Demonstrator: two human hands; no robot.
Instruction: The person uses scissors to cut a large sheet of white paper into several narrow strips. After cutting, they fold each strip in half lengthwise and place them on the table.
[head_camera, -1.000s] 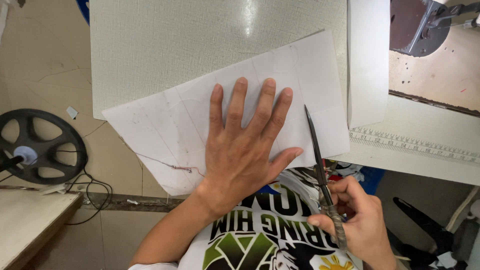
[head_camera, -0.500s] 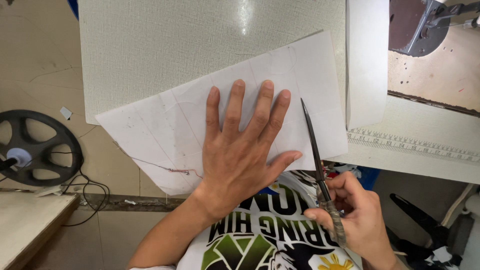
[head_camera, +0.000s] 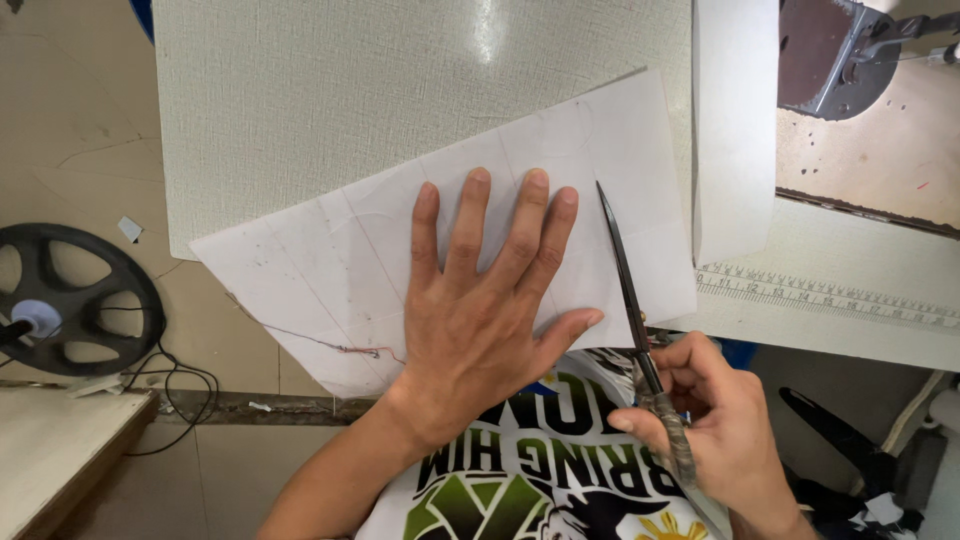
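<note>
On the pale textured tabletop (head_camera: 300, 110), a white sheet of paper (head_camera: 330, 250) lies at a slant, its lower left corner hanging out past the table edge over the tiled floor. Faint pencil lines cross it. Left hand (head_camera: 480, 320) lies flat on the sheet, palm down, fingers (head_camera: 470, 220) spread and pointing away from the body, thumb stuck out to the right toward the blades; it presses the paper and grips nothing. Left forearm runs back toward the lower left, bare. Right hand (head_camera: 720, 430) sits low at the right, just off the near edge of the table, fingers curled tight around the handles of a pair of long dark scissors (head_camera: 625, 280). Blades look closed or nearly so and point up and slightly left, tip lying over the right part of the sheet, just beside the left hand's little finger. Whether the blades touch the paper, cannot tell. A thin reddish thread (head_camera: 340, 348) trails across the sheet's lower edge. Beyond the sheet to the right lies a white strip (head_camera: 735, 130), upright in view, and a ruler scale (head_camera: 830, 295) printed along the table edge. Upper right, a metal machine part (head_camera: 825, 55) rests on a worn board. Far left on the floor, a black wheel (head_camera: 70, 300) with cables beside it.
</note>
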